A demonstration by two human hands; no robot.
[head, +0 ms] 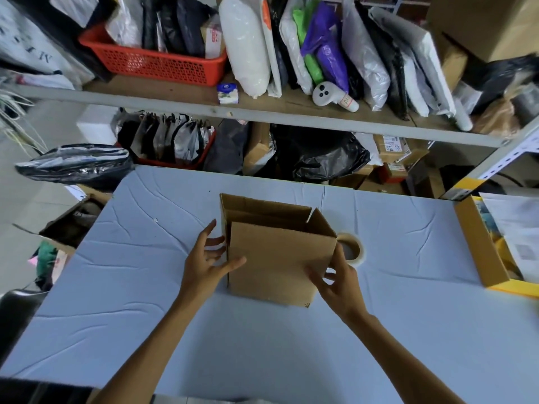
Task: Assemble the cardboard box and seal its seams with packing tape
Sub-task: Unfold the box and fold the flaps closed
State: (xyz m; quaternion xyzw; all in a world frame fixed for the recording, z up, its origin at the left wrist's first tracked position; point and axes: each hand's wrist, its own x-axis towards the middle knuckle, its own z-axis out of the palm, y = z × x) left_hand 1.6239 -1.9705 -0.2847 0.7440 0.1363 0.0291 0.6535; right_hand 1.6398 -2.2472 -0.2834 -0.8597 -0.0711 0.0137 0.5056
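A brown cardboard box (277,258) stands in the middle of the pale blue table (145,287), its top flaps up and its inside open. My left hand (208,258) grips the box's left edge, thumb on the near face and fingers spread along the side. My right hand (335,279) holds the box's lower right corner, thumb on the near face. A roll of clear packing tape (354,252) lies flat on the table just behind the box's right side, partly hidden by the box and my right hand.
A yellow-edged open carton (481,246) with papers sits at the table's right edge. Behind the table runs a metal shelf (262,112) packed with bags, parcels and a red basket (151,62). An open box (73,220) of items stands on the floor at left.
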